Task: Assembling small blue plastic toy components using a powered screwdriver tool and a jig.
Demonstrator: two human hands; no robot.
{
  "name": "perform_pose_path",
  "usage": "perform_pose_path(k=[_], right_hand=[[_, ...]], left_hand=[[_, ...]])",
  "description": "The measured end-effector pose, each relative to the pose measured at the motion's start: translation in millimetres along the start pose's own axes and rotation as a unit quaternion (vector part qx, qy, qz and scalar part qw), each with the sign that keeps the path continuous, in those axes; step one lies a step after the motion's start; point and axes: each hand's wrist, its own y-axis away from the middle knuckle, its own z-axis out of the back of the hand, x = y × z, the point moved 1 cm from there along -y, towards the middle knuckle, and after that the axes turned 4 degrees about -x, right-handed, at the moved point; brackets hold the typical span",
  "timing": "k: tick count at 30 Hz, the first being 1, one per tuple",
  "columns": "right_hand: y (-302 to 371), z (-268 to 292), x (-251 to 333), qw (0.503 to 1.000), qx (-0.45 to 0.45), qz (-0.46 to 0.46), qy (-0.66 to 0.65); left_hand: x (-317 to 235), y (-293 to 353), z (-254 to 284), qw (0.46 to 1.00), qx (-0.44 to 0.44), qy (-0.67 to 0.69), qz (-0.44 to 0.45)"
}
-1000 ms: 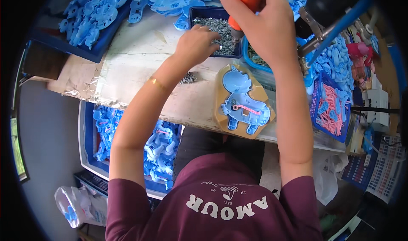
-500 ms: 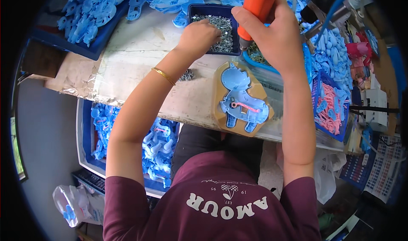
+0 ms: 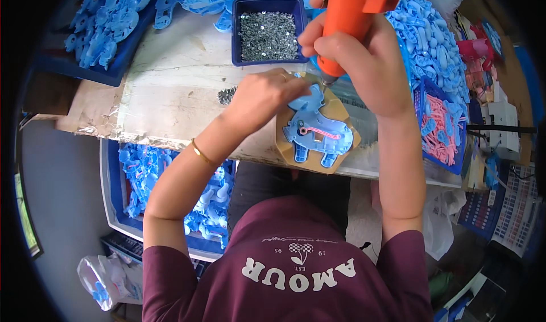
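My right hand point(image 3: 372, 66) is wrapped around an orange electric screwdriver point(image 3: 344, 32). The driver's metal tip points down near the far edge of a tan fixture point(image 3: 335, 160). In that fixture lies a blue plastic animal-shaped shell point(image 3: 333, 143), hollow side up, with a pink plastic part point(image 3: 324, 132) inside it. My left hand point(image 3: 264, 97) hovers at the shell's upper left, its fingers pinched together and partly covering the head. Whatever sits between those fingertips is too small to make out.
Beyond my left hand stands a dark blue tray point(image 3: 234, 43) of small metal screws, with a few loose screws point(image 3: 226, 96) nearby. Blue parts point(image 3: 429, 38) heap up at the far right, above a basket point(image 3: 421, 109) of pink pieces. A bin point(image 3: 114, 208) of blue shells sits below the table.
My left hand has left the screw tray and come nearer to the shell in the fixture. The right hand has lowered the screwdriver toward the fixture's far edge.
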Motion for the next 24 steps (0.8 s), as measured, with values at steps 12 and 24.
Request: perform_pose_path(k=[12,24], right_hand=[[45,4,-30,0.992,-0.060,0.035,-0.107],[53,12,-33,0.990,-0.063,0.052,-0.116]], left_hand=[[-57,3,-16,0.990,-0.042,0.135,0.027],[-66,10,-27,0.965,-0.005,0.248,0.085]])
